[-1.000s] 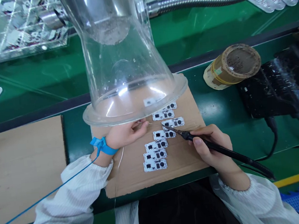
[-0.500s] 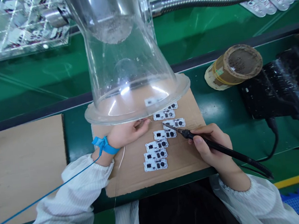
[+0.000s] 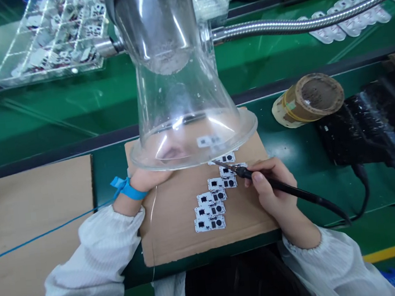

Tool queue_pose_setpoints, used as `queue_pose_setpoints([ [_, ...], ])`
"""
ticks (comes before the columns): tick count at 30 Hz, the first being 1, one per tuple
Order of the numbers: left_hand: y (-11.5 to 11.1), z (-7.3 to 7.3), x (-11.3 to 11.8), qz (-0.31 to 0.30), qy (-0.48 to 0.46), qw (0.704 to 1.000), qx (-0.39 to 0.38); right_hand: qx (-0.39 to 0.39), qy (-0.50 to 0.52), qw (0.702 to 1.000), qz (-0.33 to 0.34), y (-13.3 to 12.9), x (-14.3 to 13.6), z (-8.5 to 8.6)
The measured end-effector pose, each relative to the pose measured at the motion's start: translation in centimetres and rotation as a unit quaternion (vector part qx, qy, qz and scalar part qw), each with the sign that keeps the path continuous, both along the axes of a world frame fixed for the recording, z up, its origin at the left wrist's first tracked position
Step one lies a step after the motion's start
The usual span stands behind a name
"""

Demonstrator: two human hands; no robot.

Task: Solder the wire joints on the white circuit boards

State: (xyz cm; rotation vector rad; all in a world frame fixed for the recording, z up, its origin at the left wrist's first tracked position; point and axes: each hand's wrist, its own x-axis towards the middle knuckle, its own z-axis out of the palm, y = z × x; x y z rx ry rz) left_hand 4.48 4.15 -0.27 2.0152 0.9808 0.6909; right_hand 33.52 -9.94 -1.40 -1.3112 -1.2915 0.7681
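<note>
My right hand (image 3: 276, 184) is closed round the black handle of a soldering iron (image 3: 292, 192). The iron's tip reaches the upper white circuit boards (image 3: 225, 158) in a staggered column; whether it touches one I cannot tell. My left hand (image 3: 172, 156), with a blue wrist strap (image 3: 128, 188), is closed behind the rim of a clear fume hood (image 3: 182, 98), its fingers blurred through the glass. A thin solder wire (image 3: 153, 203) runs up into this hand. Below the iron, several more boards (image 3: 210, 223) overlap on a cardboard sheet (image 3: 174, 234).
A taped brown cylinder (image 3: 318, 97) and a black box (image 3: 345, 129) with cables stand at the right. Another cardboard sheet (image 3: 38, 237) lies at the left. A clear divided tray (image 3: 64, 70) of parts sits at the back, and a metal flexible hose (image 3: 276, 26) crosses the upper right.
My left hand has moved up behind the hood's glass, away from the boards. The iron's tip has shifted to a board higher in the column. The whole view has tilted slightly.
</note>
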Motion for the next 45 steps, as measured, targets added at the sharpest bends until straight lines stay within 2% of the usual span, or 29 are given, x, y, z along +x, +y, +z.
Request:
queue_pose_setpoints([
  [3,-0.3,-1.2,0.0,0.014,-0.005,0.999,-0.028,-0.019,-0.037,0.999,0.013,-0.4,0.3,-1.2],
  [6,-0.6,-1.8,0.0,0.016,0.0,0.999,-0.031,-0.035,-0.069,0.997,0.009,-0.7,0.5,-1.4],
  [18,-0.6,-1.0,0.4,-0.003,0.029,0.999,-0.035,-0.052,-0.097,0.994,0.021,-0.5,0.2,-0.6],
  [23,-0.7,-0.9,0.4,-0.004,0.03,0.999,-0.025,-0.048,-0.087,0.995,0.006,-0.6,0.3,-0.9],
  [31,-0.9,-1.1,0.7,0.012,0.046,0.999,0.005,-0.093,-0.102,0.99,0.015,-0.8,0.6,-1.4],
  [39,-0.7,0.8,1.1,0.007,0.069,0.998,-0.003,-0.092,-0.104,0.99,0.017,-0.7,0.6,-1.3],
  [45,-0.8,-0.3,1.0,-0.005,0.053,0.999,0.012,-0.082,-0.099,0.992,0.011,-0.7,0.6,-1.3],
])
